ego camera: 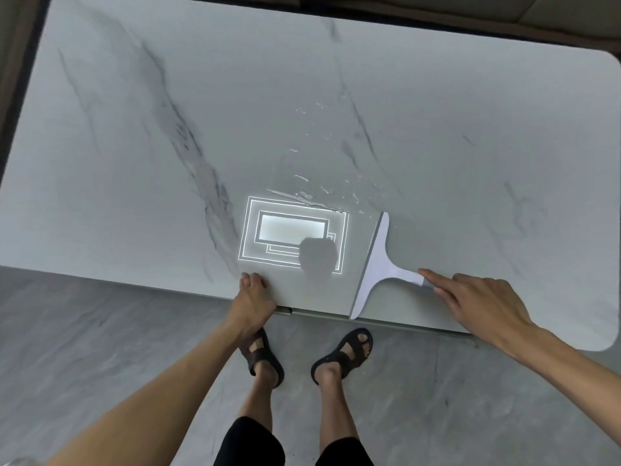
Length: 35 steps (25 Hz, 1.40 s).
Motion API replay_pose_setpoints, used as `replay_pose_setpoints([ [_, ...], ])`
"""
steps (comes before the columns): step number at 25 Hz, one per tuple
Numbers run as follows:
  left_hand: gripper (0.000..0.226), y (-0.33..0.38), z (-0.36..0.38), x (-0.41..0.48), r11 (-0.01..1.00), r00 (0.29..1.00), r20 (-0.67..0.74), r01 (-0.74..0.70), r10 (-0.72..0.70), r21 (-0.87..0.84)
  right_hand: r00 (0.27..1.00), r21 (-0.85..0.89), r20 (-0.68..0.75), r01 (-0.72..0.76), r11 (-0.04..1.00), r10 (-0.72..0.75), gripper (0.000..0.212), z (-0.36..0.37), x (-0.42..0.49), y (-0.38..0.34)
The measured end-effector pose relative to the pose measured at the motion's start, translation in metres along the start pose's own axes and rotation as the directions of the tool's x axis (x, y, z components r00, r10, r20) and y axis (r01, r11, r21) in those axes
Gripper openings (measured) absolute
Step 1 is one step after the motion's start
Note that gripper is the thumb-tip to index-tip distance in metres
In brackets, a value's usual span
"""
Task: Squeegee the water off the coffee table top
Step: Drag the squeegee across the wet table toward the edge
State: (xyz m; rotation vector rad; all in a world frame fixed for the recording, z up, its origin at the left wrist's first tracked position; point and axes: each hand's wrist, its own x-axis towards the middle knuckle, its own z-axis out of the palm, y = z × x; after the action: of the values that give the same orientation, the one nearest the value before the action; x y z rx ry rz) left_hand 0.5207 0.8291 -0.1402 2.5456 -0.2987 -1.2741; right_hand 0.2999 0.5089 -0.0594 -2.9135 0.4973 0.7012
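So I'm standing at the near edge of the coffee table top (437, 105), white marble look with grey veins. My left hand (252, 299) is hooked over that near edge, fingers curled together on top and gripping the slab. My right hand (477, 302) is out over the table with the fingers loosely spread, index finger stretched forward and touching the end of the squeegee (376, 264) handle, not actually wrapped around it. The squeegee is white, lying flat on the table near the front edge, blade running roughly front to back with its near tip right at the edge. The water (312, 193) sits just beyond and left of the blade's far end, streaks and beads scattered toward the middle of the table. There's a bright ceiling light reflection (289, 230) between my hands, and my sandals (342, 354) on the grey floor (84, 331) below
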Motion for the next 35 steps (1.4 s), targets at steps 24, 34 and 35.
replay_pose_setpoints([
  [24, 0.038, 0.047, 0.002, -0.013, 0.995, 0.996, 0.019, 0.083, -0.082, -0.057, 0.966, -0.258, 0.010, 0.252, 0.933, -0.259, 0.034, -0.047, 0.040, 0.052],
  [34, 0.029, 0.000, -0.078, 0.006, 0.957, 0.944, -0.234, 0.180, -0.233, -0.228, 0.789, -0.013, 0.075, 0.612, 0.790, -0.610, 0.036, -0.061, 0.126, -0.130],
  [35, 0.029, -0.011, -0.088, 0.013, 0.951, 0.934, -0.250, 0.197, -0.256, -0.239, 0.767, -0.009, 0.092, 0.638, 0.770, -0.634, 0.037, -0.060, 0.142, -0.154],
])
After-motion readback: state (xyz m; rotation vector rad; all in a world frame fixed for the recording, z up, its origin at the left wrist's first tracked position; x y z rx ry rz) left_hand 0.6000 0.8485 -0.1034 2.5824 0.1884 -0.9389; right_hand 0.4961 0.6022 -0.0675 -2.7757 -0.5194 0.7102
